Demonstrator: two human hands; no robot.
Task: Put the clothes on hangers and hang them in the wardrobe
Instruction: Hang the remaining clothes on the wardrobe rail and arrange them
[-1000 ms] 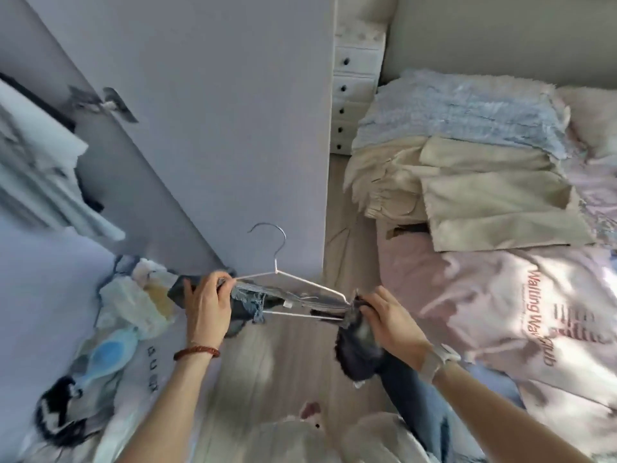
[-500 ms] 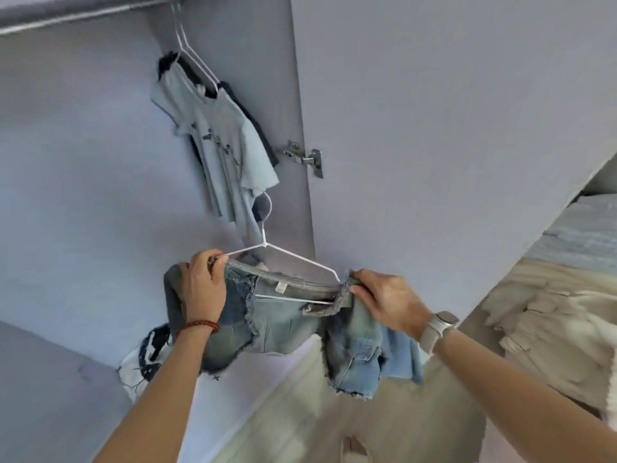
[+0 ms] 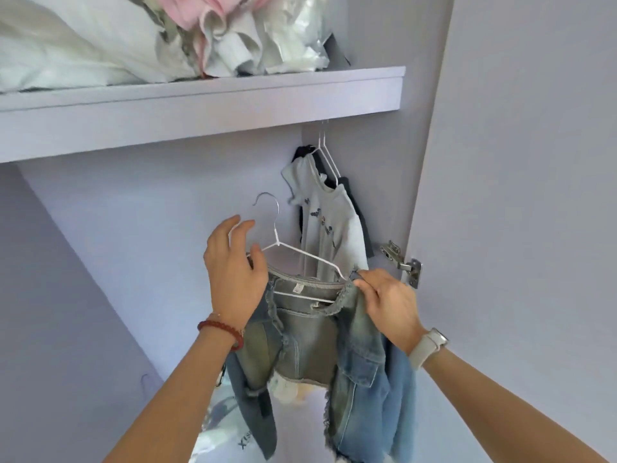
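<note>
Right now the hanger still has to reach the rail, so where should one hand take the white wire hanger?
Pinch the bare neck just under the hook of the white wire hanger, coming from the left, where the left hand sits. The denim jacket covers the lower bar, and the neck keeps the hook upright.
</note>
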